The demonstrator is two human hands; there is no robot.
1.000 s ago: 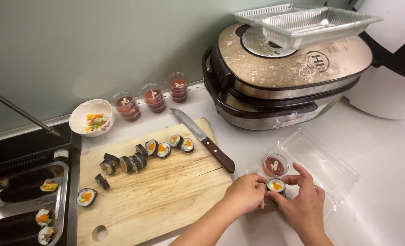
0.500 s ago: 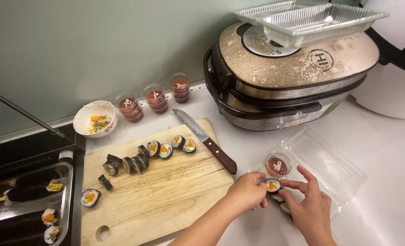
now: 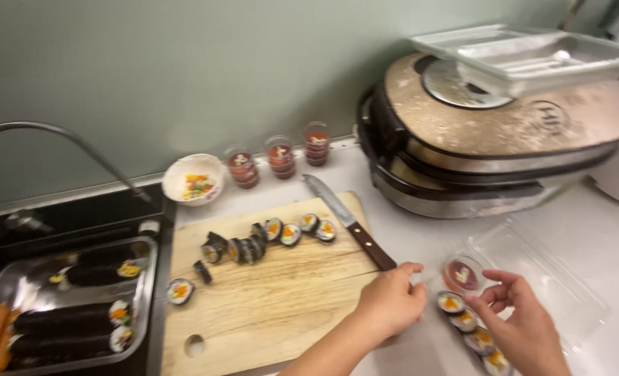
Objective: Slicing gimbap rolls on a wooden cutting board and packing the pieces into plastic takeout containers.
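Both arms are bare: no sleeve, watch or bracelet shows on either forearm or wrist. The left hand [image 3: 391,303] and the right hand [image 3: 525,334] wear no gloves or rings. Fingernails are short and unpainted.

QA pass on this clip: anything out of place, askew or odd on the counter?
Two things. The knife lies half on the cutting board, with its handle overhanging the edge near the left hand. Two roll slices sit apart from the main row. No spills show; the picture is blurred.
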